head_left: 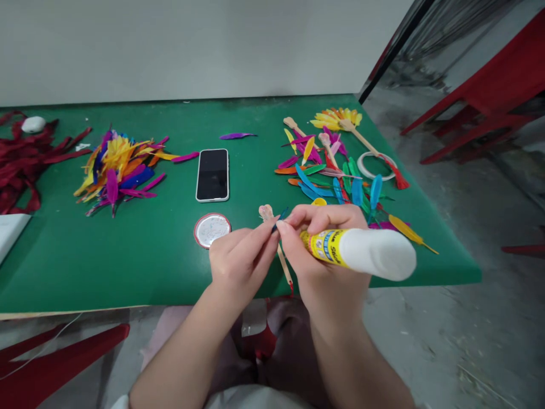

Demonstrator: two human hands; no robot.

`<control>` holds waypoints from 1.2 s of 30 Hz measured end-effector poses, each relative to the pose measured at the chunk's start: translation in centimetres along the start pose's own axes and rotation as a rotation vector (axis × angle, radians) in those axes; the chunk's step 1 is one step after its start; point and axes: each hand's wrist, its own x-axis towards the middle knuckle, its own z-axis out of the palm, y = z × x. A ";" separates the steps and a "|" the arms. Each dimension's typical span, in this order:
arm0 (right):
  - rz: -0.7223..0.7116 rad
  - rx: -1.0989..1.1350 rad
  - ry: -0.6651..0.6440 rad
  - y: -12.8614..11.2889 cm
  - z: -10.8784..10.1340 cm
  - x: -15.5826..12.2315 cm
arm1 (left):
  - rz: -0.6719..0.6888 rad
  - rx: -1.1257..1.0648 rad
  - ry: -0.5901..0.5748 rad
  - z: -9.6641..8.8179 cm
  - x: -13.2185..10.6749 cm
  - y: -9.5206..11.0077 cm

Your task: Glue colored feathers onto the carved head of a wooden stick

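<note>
Both hands meet low over the front of the green-covered table [149, 255]. My left hand [238, 261] has its grip pinched shut, thumb against forefinger, on a small dark blue feather [280, 218]. My right hand [323, 250] is closed around a white plastic glue bottle with a yellow label [370, 253]. The bottle's blunt end points out to the right, and that hand's fingertips come in to touch the same feather. Just under the hands lies a thin wooden stick with a carved rounded head [267, 213], its red-tipped lower end close to the table's front edge.

I judge the feather almost weightless, soft and easily bent, so I would take it by the quill, lightly. A breath or a sticky finger could carry it off. The bottle looks smooth, rigid enough to hold mid-body, and squeezable. The stick looks stiff but slender and could roll.

Room is tight. The front edge sits right below my wrists, and the right edge slants in close, with a yellow feather [409, 232] lying almost on it. Loose coloured feathers [336, 182] crowd the right side beyond my knuckles. A round red-rimmed lid [212, 229] lies just beside my left hand, with a black smartphone [212, 174] behind it. Bare cloth opens to the left, before the heaped multicoloured feathers [119, 167].
</note>
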 end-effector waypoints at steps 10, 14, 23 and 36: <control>-0.065 -0.033 -0.006 0.0 0.3 -0.2 | -0.134 -0.040 -0.013 -0.2 0.4 0.4; -0.053 -0.056 -0.009 -0.1 0.2 -0.2 | -0.174 -0.068 -0.026 -0.3 0.4 0.5; -0.039 -0.066 -0.008 0.0 0.3 -0.2 | -0.126 -0.084 -0.043 -0.1 0.2 0.2; -0.034 0.061 -0.142 0.3 -0.2 0.1 | -0.548 -0.487 -0.027 -0.3 0.4 0.2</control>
